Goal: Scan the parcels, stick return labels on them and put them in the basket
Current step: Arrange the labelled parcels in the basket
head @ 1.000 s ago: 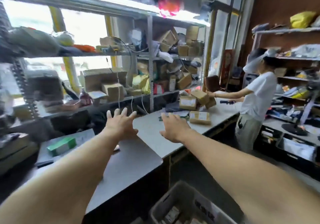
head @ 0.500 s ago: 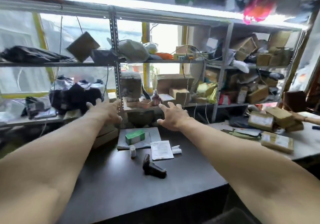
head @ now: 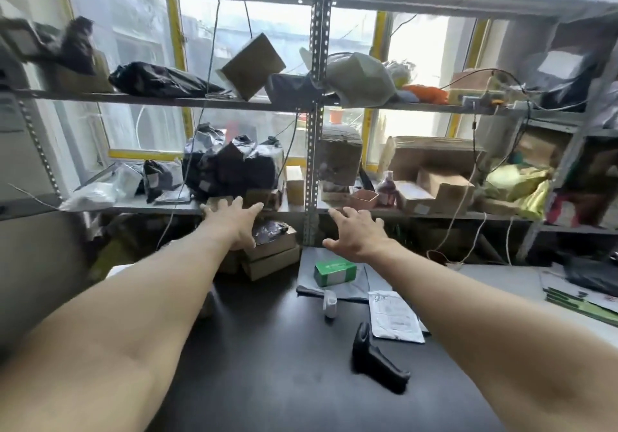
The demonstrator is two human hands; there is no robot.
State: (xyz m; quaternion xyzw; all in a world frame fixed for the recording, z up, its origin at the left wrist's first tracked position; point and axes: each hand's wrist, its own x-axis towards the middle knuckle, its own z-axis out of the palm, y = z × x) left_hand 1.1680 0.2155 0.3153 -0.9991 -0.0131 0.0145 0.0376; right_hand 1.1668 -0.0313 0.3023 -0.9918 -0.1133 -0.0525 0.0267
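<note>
Dark glossy desk (head: 267,381) nearest; black handheld scanner (head: 378,361) lying on it, matte plastic. White printed label sheet (head: 394,319) just beyond, text too small to read. Small white bottle (head: 330,304), green-white carton (head: 334,272) on grey poly bag (head: 344,287); carton print illegible. Left hand (head: 234,222) fingers spread, empty, over stacked brown cardboard parcels (head: 271,257) at desk's back edge. Right hand (head: 356,232) spread, empty, near metal shelf upright (head: 314,150). Shelf behind: black poly parcels (head: 230,167), cardboard boxes. Since half second ago, view shifted left, hands further forward.
</note>
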